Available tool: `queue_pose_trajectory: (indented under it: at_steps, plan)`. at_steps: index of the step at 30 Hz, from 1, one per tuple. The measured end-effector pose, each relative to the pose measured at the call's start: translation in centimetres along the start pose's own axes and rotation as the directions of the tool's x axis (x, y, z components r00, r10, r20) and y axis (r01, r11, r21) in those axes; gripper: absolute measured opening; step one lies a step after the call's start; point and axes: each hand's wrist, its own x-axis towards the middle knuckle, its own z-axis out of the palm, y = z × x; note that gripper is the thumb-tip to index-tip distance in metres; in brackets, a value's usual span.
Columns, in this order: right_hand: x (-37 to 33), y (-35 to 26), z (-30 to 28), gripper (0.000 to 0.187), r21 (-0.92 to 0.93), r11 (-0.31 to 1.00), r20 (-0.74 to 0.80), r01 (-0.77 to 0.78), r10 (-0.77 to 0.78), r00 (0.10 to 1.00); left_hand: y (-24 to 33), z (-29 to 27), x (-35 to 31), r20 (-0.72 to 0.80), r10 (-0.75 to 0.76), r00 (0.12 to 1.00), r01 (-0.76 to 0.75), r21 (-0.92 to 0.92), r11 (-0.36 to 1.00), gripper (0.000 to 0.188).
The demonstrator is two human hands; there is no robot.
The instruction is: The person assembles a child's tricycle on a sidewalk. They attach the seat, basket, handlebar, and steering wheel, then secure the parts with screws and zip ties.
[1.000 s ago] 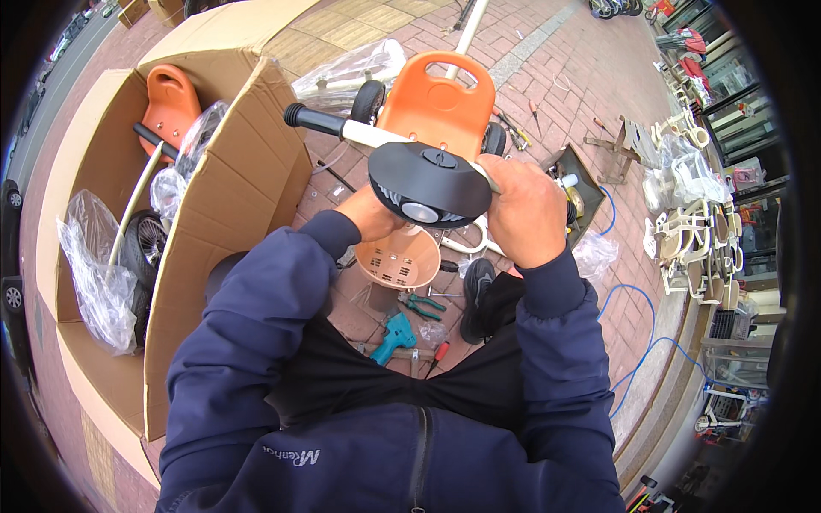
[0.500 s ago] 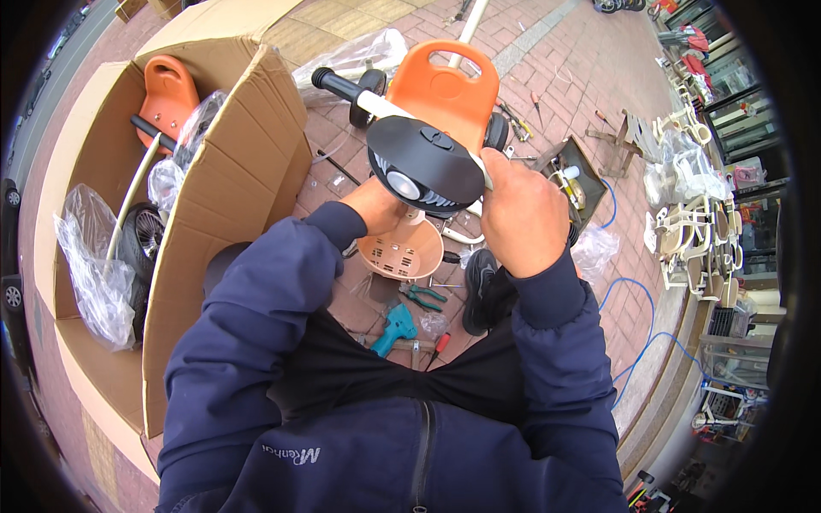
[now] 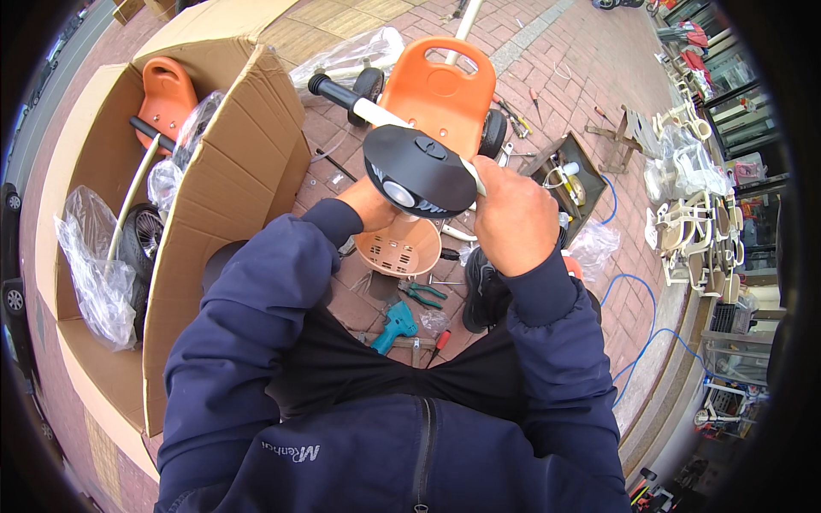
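Note:
In front of me stands a child's ride-on with an orange seat (image 3: 439, 90) and a white handlebar (image 3: 374, 112) with a black left grip. A black front panel (image 3: 421, 171) with a round headlight is mounted at the bar's middle. My right hand (image 3: 515, 214) is closed round the bar just right of this panel. My left hand (image 3: 369, 207) reaches in under the panel's left side, its fingers hidden behind it. Below hangs a beige slotted basket (image 3: 399, 250). Dark wheels (image 3: 369, 87) flank the seat.
At left, an open cardboard box (image 3: 224, 184) holds another orange seat (image 3: 168, 101), plastic wrap and a wheel. Pliers (image 3: 422, 295), a teal power drill (image 3: 396, 327) and a screwdriver (image 3: 439, 346) lie by my feet. A metal toolbox (image 3: 581, 184) and blue hose (image 3: 647, 333) are to the right.
The front panel and handlebar have shifted slightly left and tilted, so less of the headlight shows. My right hand has moved a little left and down with the bar.

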Motion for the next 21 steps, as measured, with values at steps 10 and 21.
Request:
queue_pose_trajectory:
  at_steps: [10,21]
  plan:
    - [-0.3,-0.5,0.2,0.022,0.012,0.998,0.033,-0.06,0.06,0.998,-0.9,0.2,0.1,0.026,0.047,0.999,-0.049,0.072,0.996,0.037]
    - [0.2,2.2,1.9,0.024,0.231,0.971,0.043,0.059,-0.071,0.997,-0.2,-0.5,0.1,0.094,-0.012,0.996,0.009,0.039,0.999,0.032]
